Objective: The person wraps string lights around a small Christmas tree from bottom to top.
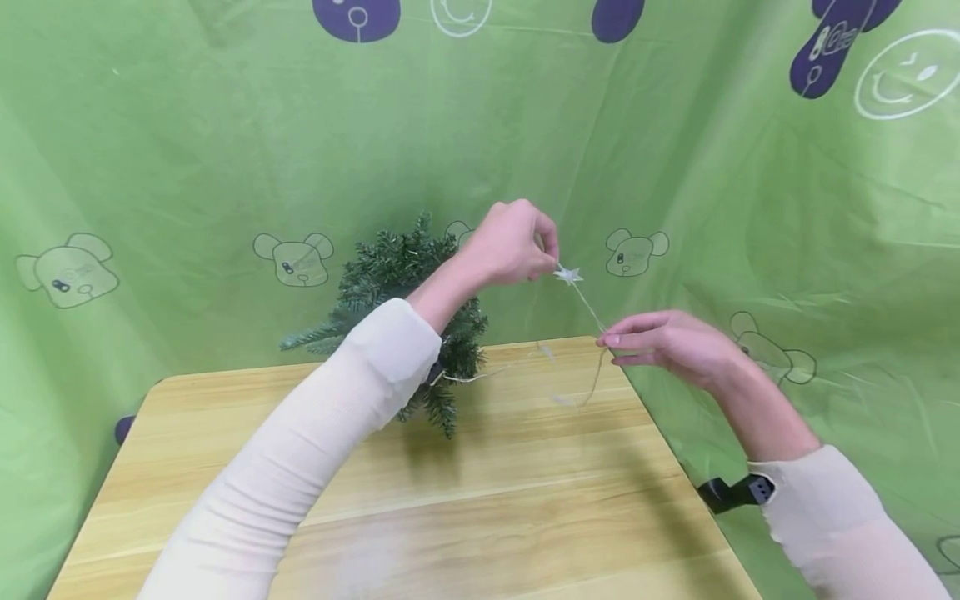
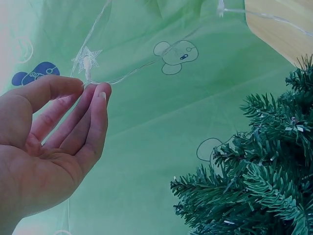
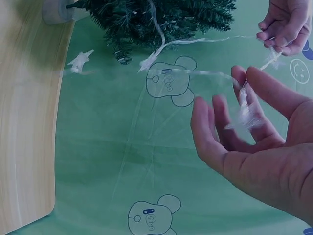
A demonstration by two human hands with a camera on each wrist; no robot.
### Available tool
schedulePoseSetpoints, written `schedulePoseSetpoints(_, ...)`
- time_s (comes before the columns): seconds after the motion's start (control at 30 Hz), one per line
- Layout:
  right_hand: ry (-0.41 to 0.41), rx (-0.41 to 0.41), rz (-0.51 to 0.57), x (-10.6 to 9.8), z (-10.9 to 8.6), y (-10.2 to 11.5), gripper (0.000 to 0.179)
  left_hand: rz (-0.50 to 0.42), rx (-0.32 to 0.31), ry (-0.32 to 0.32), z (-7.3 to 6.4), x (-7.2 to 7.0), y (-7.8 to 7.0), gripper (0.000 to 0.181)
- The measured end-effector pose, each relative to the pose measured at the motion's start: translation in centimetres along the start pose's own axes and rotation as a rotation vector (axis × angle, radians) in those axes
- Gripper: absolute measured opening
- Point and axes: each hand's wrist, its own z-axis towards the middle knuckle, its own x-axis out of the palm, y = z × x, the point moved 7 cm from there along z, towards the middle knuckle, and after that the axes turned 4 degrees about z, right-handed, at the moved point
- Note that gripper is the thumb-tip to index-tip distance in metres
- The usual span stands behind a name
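Note:
My left hand (image 1: 517, 242) pinches a thin clear string of star lights between thumb and fingertips, right at a small translucent star (image 2: 88, 62). Lower and to the right, my right hand (image 1: 675, 343) pinches the same wire between thumb and forefinger, its other fingers spread. A blurred star (image 3: 244, 120) hangs just under that pinch in the right wrist view. Between the two hands the wire runs fairly straight. From the right hand it sags in a loop back towards a small green artificial Christmas tree (image 1: 390, 267), which my left forearm partly hides.
The tree stands at the back of a wooden table (image 1: 525, 500). More stars (image 3: 80, 61) dangle along the loop of wire. Green printed curtains (image 1: 187, 150) enclose the back and sides. A black device (image 1: 738, 493) sits at my right cuff.

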Motion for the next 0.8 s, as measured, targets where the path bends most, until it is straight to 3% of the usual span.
schedulePoseSetpoints(0.17, 0.03, -0.002, -0.023, 0.2, 0.0, -0.2, 0.032, 0.0, -0.002, -0.023, 0.2, -0.4, 0.0, 0.007)
schedulePoseSetpoints(0.5, 0.105, -0.02, 0.14, 0.8, 0.0, -0.2, 0.017, -0.067, -0.026, -0.118, 0.9, -2.3, -0.4, 0.009)
schedulePoseSetpoints(0.8, 0.144, -0.053, 0.109, 1.2, -0.1, 0.0, 0.016, -0.178, -0.135, -0.245, 0.8, -4.4, 2.2, 0.008)
